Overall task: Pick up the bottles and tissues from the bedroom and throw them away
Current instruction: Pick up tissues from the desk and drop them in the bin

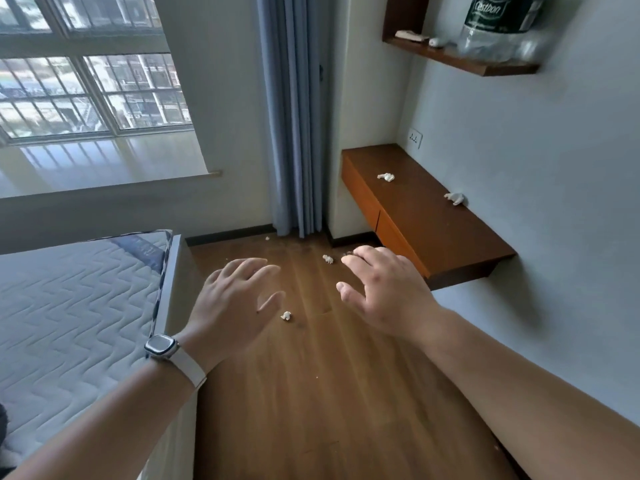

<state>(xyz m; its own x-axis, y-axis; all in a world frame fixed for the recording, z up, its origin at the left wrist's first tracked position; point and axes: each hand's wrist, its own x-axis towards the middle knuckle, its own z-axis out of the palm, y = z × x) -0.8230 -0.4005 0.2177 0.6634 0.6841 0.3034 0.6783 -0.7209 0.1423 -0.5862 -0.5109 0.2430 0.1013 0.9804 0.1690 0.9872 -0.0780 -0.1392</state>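
Crumpled white tissues lie about the room. One tissue (286, 315) is on the wood floor just right of my left hand (232, 306). A second floor tissue (328, 259) lies left of my right hand (384, 292), and a tiny scrap (267, 238) sits by the curtain. Two more tissues (386, 176) (455, 198) rest on the wall-mounted desk (433, 230). A clear plastic bottle (502, 26) with a dark green label stands on the upper shelf (485, 65), beside another tissue (437, 42). Both hands hover above the floor, fingers spread, holding nothing.
A bare mattress (76, 306) on a bed frame fills the left side. A blue curtain (294, 116) hangs in the corner beside a large window (86, 81). A wall socket (415, 137) sits above the desk. Wood floor (329, 393) runs between bed and wall.
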